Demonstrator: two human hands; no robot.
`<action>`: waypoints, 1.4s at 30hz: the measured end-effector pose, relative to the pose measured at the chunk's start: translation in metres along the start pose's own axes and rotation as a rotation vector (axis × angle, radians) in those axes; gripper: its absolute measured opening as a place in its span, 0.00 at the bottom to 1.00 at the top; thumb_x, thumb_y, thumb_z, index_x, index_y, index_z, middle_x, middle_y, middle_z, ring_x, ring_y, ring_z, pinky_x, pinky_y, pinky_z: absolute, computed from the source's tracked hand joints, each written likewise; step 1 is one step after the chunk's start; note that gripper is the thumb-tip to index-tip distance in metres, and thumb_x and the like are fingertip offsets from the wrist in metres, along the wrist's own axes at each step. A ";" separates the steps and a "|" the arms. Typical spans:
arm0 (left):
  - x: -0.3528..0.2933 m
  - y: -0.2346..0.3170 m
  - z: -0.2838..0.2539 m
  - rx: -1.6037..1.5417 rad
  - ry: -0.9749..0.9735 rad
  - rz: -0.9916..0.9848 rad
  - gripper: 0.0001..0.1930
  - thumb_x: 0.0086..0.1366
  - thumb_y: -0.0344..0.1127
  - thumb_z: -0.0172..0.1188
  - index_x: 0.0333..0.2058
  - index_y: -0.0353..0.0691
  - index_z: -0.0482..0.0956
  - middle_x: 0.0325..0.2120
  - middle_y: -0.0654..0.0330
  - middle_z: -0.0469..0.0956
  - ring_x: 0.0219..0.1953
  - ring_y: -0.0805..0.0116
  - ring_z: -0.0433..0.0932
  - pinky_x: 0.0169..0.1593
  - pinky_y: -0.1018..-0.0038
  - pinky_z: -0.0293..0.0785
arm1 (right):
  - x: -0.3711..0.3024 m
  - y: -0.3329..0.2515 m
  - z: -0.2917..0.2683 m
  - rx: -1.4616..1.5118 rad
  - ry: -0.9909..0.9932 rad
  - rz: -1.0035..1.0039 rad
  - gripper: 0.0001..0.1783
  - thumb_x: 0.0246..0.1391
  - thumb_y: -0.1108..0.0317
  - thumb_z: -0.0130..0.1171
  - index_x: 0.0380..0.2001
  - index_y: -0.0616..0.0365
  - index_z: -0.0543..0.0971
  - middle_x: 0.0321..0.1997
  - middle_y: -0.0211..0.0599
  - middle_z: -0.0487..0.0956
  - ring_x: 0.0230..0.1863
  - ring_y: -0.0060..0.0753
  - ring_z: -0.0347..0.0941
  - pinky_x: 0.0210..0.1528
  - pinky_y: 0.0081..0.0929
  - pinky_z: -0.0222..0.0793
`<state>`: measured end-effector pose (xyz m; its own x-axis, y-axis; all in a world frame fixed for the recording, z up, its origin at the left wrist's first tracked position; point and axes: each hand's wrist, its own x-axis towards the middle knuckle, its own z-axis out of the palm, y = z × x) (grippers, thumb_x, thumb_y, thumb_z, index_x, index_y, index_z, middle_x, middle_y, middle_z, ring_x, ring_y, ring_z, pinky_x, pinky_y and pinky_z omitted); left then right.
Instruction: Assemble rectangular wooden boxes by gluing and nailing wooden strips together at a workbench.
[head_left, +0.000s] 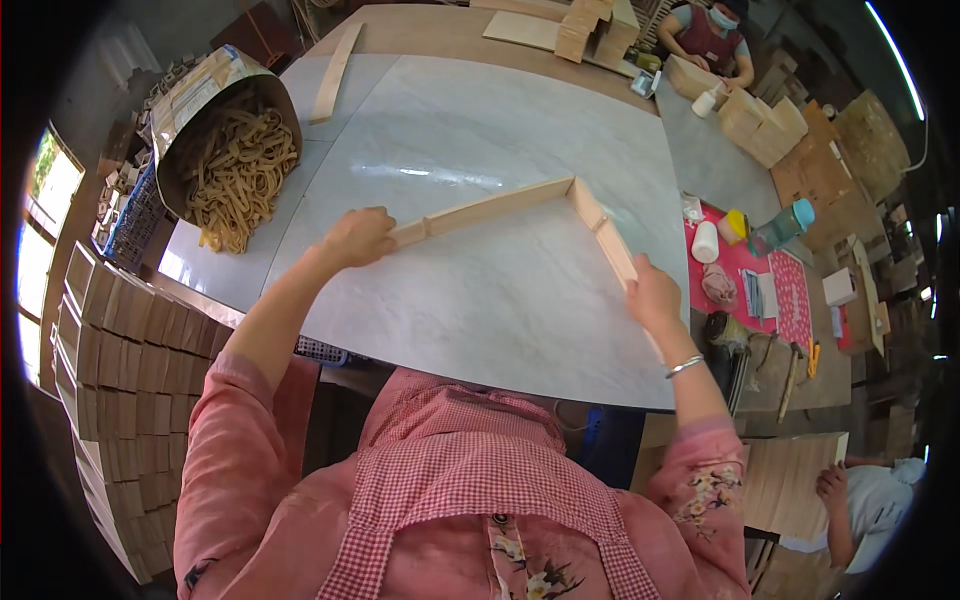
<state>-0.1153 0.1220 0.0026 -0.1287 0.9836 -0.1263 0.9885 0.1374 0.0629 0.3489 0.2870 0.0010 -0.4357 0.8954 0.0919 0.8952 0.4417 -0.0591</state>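
Note:
Two thin pale wooden strips meet at a corner over the grey marble-patterned tabletop (470, 300), making an angled, half-frame shape. My left hand (362, 237) is closed round the outer end of the left strip (500, 207). The right strip (600, 228) runs down to my right hand (655, 295), whose fingers grip it; part of it shows below the hand as well. Each strip carries a small crosswise raised piece or notch on its inner face. Whether the strips are fastened at the corner, I cannot tell.
A cardboard box (165, 110) of tan bands (240, 165) lies open at the left. A loose wooden slat (337, 72) rests at the far left. Stacked wooden frames (140, 370) stand by my left side. On the right are a bottle (785, 225) and tools (790, 385). Two other people work nearby.

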 end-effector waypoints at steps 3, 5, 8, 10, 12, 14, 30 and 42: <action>-0.015 0.016 -0.008 -0.092 -0.081 -0.023 0.12 0.62 0.33 0.54 0.42 0.38 0.82 0.40 0.52 0.83 0.45 0.47 0.79 0.52 0.56 0.74 | -0.002 -0.038 -0.003 0.073 0.015 -0.062 0.19 0.56 0.73 0.56 0.52 0.57 0.76 0.32 0.49 0.83 0.34 0.59 0.80 0.36 0.49 0.74; -0.018 0.019 -0.018 -0.155 -0.109 -0.041 0.17 0.62 0.33 0.54 0.49 0.39 0.80 0.43 0.51 0.82 0.47 0.46 0.79 0.53 0.56 0.75 | -0.001 -0.054 -0.011 0.141 -0.033 -0.132 0.20 0.55 0.74 0.57 0.53 0.57 0.75 0.31 0.49 0.84 0.33 0.57 0.81 0.36 0.47 0.74; -0.020 0.017 -0.014 -0.213 -0.114 -0.006 0.22 0.62 0.33 0.53 0.56 0.40 0.76 0.46 0.50 0.82 0.48 0.45 0.79 0.53 0.56 0.75 | 0.000 -0.059 -0.008 0.263 -0.081 -0.197 0.20 0.55 0.74 0.58 0.53 0.58 0.76 0.29 0.47 0.83 0.31 0.54 0.80 0.35 0.45 0.74; -0.021 0.013 -0.005 -0.262 -0.089 0.083 0.27 0.62 0.33 0.53 0.62 0.42 0.71 0.49 0.48 0.81 0.49 0.45 0.79 0.53 0.56 0.75 | -0.001 -0.060 -0.001 0.442 -0.119 -0.259 0.18 0.54 0.74 0.58 0.50 0.59 0.79 0.26 0.45 0.81 0.28 0.52 0.77 0.33 0.41 0.73; -0.015 0.008 0.007 -0.303 -0.122 0.090 0.34 0.60 0.32 0.53 0.67 0.45 0.64 0.52 0.47 0.79 0.51 0.44 0.78 0.53 0.57 0.75 | -0.006 -0.065 -0.001 0.534 -0.159 -0.304 0.17 0.54 0.73 0.59 0.48 0.59 0.80 0.24 0.44 0.80 0.26 0.51 0.76 0.33 0.39 0.72; -0.013 0.021 0.001 -0.366 -0.151 -0.022 0.37 0.57 0.33 0.54 0.69 0.47 0.62 0.54 0.47 0.77 0.51 0.45 0.77 0.53 0.58 0.75 | -0.016 -0.083 -0.019 0.498 -0.236 -0.344 0.12 0.53 0.73 0.63 0.43 0.59 0.81 0.25 0.43 0.80 0.26 0.49 0.76 0.33 0.38 0.72; -0.024 0.054 0.035 -0.873 0.177 -0.141 0.23 0.66 0.47 0.61 0.52 0.35 0.77 0.47 0.48 0.82 0.43 0.54 0.82 0.49 0.63 0.80 | -0.046 -0.140 0.026 0.418 0.219 -0.647 0.18 0.51 0.59 0.73 0.28 0.55 0.73 0.26 0.29 0.74 0.24 0.36 0.70 0.30 0.33 0.68; -0.016 0.059 0.023 -0.933 0.039 -0.092 0.18 0.67 0.42 0.59 0.51 0.38 0.78 0.44 0.51 0.82 0.35 0.57 0.80 0.43 0.66 0.80 | -0.053 -0.142 0.012 0.448 0.185 -0.690 0.17 0.50 0.61 0.73 0.27 0.55 0.74 0.25 0.30 0.74 0.24 0.35 0.69 0.30 0.32 0.67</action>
<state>-0.0528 0.1118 -0.0146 -0.2220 0.9652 -0.1381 0.5136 0.2362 0.8249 0.2438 0.1774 -0.0075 -0.8143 0.4099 0.4110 0.2949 0.9020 -0.3155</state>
